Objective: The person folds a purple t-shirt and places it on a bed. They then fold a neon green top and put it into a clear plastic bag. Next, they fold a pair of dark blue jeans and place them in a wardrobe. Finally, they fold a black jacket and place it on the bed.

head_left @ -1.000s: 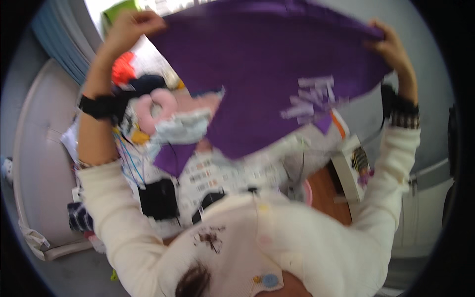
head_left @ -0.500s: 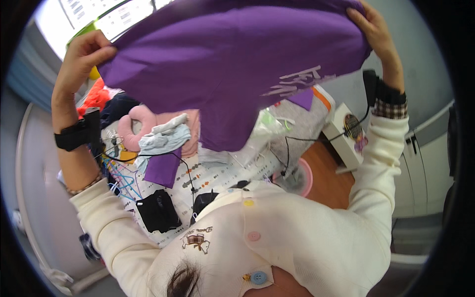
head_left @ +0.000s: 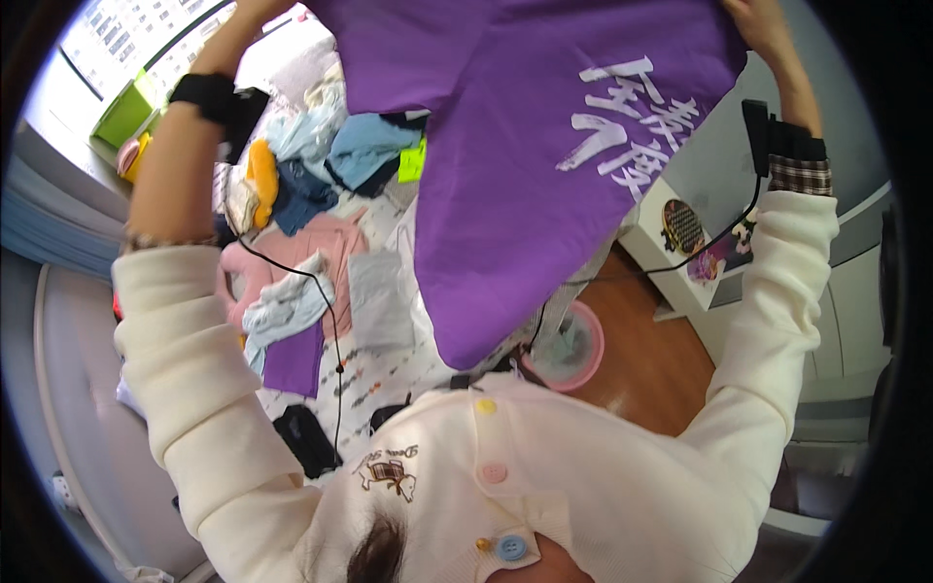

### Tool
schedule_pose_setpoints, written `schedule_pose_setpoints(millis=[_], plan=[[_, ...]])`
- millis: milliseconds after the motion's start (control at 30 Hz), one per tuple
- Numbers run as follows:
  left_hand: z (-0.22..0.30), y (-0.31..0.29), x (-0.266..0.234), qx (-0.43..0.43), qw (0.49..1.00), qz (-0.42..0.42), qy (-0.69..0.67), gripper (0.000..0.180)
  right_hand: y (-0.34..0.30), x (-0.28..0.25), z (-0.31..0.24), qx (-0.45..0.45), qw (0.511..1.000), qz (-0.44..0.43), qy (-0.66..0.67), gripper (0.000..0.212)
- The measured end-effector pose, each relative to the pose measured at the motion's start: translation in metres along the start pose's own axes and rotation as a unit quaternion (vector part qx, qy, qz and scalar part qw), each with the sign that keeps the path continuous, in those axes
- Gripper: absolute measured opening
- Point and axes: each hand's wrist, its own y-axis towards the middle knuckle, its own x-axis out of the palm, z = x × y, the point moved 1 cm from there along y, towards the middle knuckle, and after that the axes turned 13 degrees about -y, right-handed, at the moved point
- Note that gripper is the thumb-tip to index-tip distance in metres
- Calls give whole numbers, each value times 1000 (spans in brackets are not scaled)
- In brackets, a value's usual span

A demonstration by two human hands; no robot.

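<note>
One head-worn fisheye looks down from above.

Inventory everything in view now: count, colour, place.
printed garment: 1, purple, top centre
folded cloth: 1, purple, left
spread garment: 1, pink, left
neck pillow: 1, pink, left
flat cloth: 1, grey, centre-left
crumpled cloth: 1, pale blue, left
dark cloth: 1, black, lower left
clothes pile: 1, mostly blue, upper left
tub: 1, pink-rimmed, right of centre
cabinet: 1, white, right
bin: 1, green, upper left
window: 1, bright, upper left
curtain: 1, blue, left
sleeves: 2, cream, both sides
left hand: 1, bare, top edge
right hand: 1, bare, on garment, top
</note>
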Motion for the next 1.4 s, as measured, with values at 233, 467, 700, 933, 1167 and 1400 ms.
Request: schedule_pose_setpoints(millis=[233,467,700,933,1167,1400], plan=[[12,55,145,-161,973,66,-154,23,8,6,19,-156,896,294,-294,27],[41,46,156,-139,702,135,-686,17,-83,-17,-24,-108,900,263,-330,24],[-17,-130,227,-183,881,121,-420,27,-263,96,-63,-206,968,-21,-142,15],[-100,-384,330,-550,715,16,-431,36,-424,287,-108,-97,978,-182,-8,14],[-156,-513,385,-753,335,-36,-565,11,-509,347,-138,-48,970,-234,32,12],[-6,-405,302,-370,786,-131,-478,28,-506,358,-145,-42,970,-236,45,11]])
